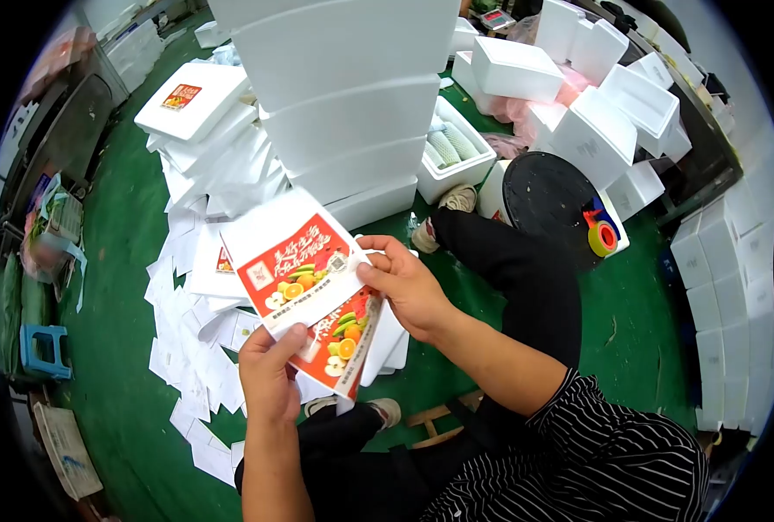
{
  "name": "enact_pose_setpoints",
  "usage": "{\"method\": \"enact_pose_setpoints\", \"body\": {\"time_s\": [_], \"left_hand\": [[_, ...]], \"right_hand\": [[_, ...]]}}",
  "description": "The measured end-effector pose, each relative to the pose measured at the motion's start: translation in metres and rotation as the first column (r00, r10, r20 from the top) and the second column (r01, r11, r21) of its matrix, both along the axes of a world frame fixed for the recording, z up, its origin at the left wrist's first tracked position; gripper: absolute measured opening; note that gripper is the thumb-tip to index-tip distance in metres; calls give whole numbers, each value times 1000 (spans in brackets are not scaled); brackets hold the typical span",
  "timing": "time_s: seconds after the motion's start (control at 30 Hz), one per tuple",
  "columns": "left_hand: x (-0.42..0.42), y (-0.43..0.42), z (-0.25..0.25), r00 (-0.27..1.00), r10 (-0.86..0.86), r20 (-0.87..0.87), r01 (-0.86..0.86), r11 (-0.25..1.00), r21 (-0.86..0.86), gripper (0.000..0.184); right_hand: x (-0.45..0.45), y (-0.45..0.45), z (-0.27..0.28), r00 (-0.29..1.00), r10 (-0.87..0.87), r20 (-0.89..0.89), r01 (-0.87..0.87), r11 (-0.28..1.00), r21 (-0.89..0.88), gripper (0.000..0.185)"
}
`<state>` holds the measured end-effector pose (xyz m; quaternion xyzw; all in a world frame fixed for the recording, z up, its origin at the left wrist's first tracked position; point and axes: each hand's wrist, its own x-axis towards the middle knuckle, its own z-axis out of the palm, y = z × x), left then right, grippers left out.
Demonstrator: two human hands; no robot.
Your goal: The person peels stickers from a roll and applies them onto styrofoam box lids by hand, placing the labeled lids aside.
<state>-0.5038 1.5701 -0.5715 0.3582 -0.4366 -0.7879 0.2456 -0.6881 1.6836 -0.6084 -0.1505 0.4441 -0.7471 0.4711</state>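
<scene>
My left hand (270, 370) pinches printed fruit labels from below, its thumb on the lower one. My right hand (409, 291) grips their right side between thumb and fingers. The upper label (296, 261) is red with white Chinese characters and fruit pictures, on a white sheet. It partly covers a second similar label (335, 348). Whether each hand holds one sheet or several is hidden by the overlap. Just beyond them stands a tall stack of white foam boxes (343, 104). Left of this stack, a foam lid (191, 100) bears the same red label.
White papers (191, 339) litter the green floor (126, 348) on the left. An open foam box (457, 178) holds net-wrapped items. Yellow-and-red tape (603, 237) lies on a round black top (548, 204). More foam boxes (591, 130) pile up behind. A blue stool (45, 351) stands left.
</scene>
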Motion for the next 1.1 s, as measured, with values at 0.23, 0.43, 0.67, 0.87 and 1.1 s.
{"method": "enact_pose_setpoints", "body": {"time_s": [0.23,0.43,0.67,0.87,1.1], "left_hand": [[-2,-1,-5,998,18,-61,-21,998,-60,26],[-5,4,-3,970,23,-240,-10,998,55,29],[-8,1,-8,996,5,-85,-11,998,-66,28],[-4,0,-7,992,-68,106,99,941,-324,25],[4,15,-14,930,34,366,287,554,-781,13]], "right_hand": [[-6,4,-3,992,28,125,-8,987,-159,51],[-17,8,-6,935,205,290,-144,965,-217,48],[-18,3,2,983,175,54,-176,984,18,44],[-13,-3,-13,980,53,-191,-25,988,150,56],[7,-1,35,239,9,-971,-193,980,-38,25]]}}
